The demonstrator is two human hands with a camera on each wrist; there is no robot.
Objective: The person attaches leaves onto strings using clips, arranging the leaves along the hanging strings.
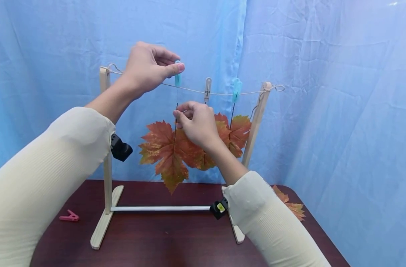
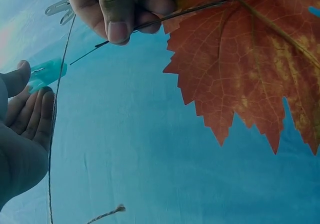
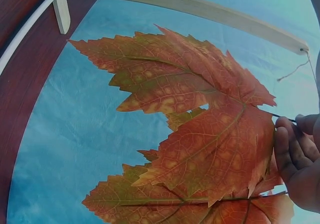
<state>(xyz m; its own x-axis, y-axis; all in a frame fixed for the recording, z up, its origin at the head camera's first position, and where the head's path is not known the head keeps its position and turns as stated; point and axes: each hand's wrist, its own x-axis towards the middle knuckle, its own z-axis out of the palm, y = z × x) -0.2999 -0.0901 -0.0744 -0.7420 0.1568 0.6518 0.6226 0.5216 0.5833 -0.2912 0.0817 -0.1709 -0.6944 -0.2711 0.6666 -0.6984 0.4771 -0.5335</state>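
My left hand (image 1: 146, 68) pinches a teal clothespin (image 1: 177, 79) between thumb and fingers, its lower end at the string (image 1: 189, 89). Below it, my right hand (image 1: 199, 120) pinches the dark stem of an orange-red artificial maple leaf (image 1: 166, 148), which hangs beneath the fingers. In the left wrist view, the string crosses the teal clothespin (image 2: 49, 73) near its tip, and the thin stem end (image 2: 82, 56) points close to that tip; whether it is clamped I cannot tell. The right wrist view shows the right hand (image 3: 300, 156) beside the leaf (image 3: 220, 129).
Along the string hang a pale clothespin (image 1: 208, 89) and another teal one (image 1: 236, 90), with leaves (image 1: 240, 131) below. Wooden posts (image 1: 256, 126) on feet, joined by a white rod (image 1: 159, 208), hold the string. A pink clothespin (image 1: 69, 216) and a leaf (image 1: 294, 208) lie on the table.
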